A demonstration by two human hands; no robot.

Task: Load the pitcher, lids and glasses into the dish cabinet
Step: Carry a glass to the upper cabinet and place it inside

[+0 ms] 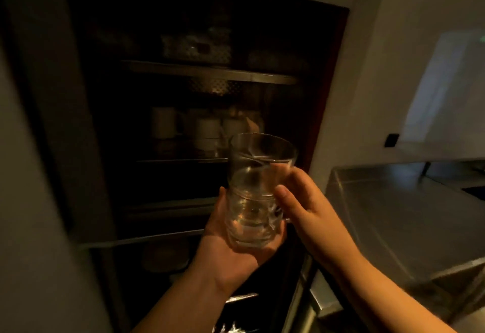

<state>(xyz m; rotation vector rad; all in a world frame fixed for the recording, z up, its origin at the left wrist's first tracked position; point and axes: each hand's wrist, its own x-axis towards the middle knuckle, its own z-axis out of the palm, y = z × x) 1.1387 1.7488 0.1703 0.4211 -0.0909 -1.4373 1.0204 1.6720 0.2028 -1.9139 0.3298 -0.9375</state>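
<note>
Before dish cabinet [333, 75], left hand [231, 248] cupping stacked glasses [256, 191]; right hand [301, 201] gripping upper glass

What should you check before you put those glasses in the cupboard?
1. Bottom glass held firmly: ok, the left hand cups it from below.
2. Top glass steadied: ok, the right hand grips its side.
3. Glasses sitting straight in each other: not ok, the top glass leans right.
4. Dish cabinet open: ok.
5. Free spot on the shelf with the white mugs: cannot tell, too dark.
6. Glasses uncracked: cannot tell.
</note>
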